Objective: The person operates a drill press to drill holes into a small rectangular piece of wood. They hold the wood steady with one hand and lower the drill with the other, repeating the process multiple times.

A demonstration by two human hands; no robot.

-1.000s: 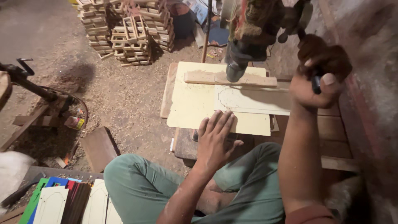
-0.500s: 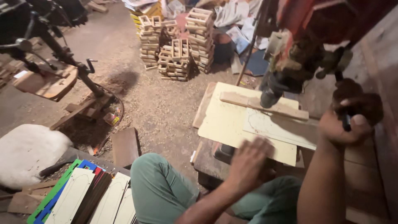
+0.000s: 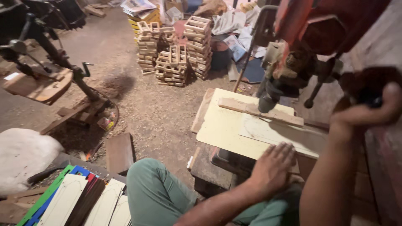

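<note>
One right hand (image 3: 368,109) blurred, grip contents unclear.

Pale yellow flat rectangular board (image 3: 226,127) lies flat on workbench, a thin cream sheet (image 3: 289,136) with faint curved pencil line overlapping its right part, narrow wooden strip (image 3: 259,112) laid across top.

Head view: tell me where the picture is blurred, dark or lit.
Head view: the right hand on the machine's lever is smeared by motion blur; the left hand, flat on the pale sheet, is soft-edged; the stacked wooden frames look sharper; warm light falls on the sheet and the sawdust floor, while the upper left corner is dim.
</note>
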